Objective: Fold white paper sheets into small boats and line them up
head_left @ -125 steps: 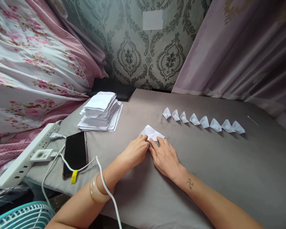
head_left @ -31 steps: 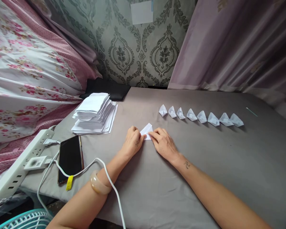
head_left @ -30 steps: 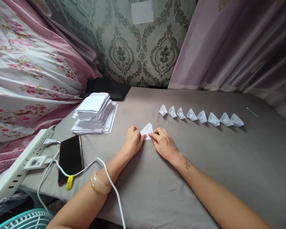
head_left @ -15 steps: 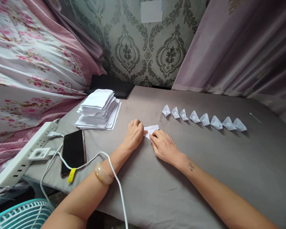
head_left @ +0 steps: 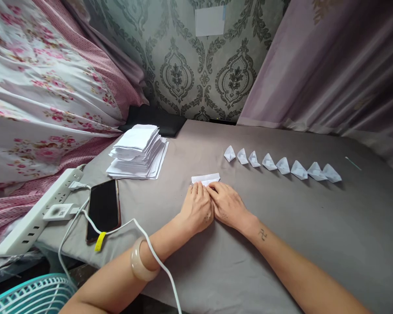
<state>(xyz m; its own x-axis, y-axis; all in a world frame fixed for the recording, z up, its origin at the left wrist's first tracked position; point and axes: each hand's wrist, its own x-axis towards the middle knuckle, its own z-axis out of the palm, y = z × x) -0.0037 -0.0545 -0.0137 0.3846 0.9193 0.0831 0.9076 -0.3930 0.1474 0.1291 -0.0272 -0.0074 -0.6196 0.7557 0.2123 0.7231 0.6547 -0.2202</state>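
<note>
A small folded sheet of white paper [head_left: 206, 178] lies on the grey cloth, its far strip showing beyond my fingertips. My left hand [head_left: 198, 204] is closed on its near left part, fingers together and pressed down on the paper. Beside it, touching, my right hand [head_left: 227, 200] has its bent fingers closed on the near right part. The paper's near edge and both thumbs are mostly hidden under the hands. To the right, several folded paper boats [head_left: 283, 166] stand in a slanting row.
A stack of white paper [head_left: 136, 152] stands at the left, by a dark phone [head_left: 104, 210] and a power strip [head_left: 39, 213]. A white cable [head_left: 157, 257] crosses over my left forearm. A turquoise fan [head_left: 32, 296] sits below the table edge.
My left hand has moved right and nearer, from the paper's left end to beside my right hand. More of the paper's far left edge shows now. The view has shifted slightly.
</note>
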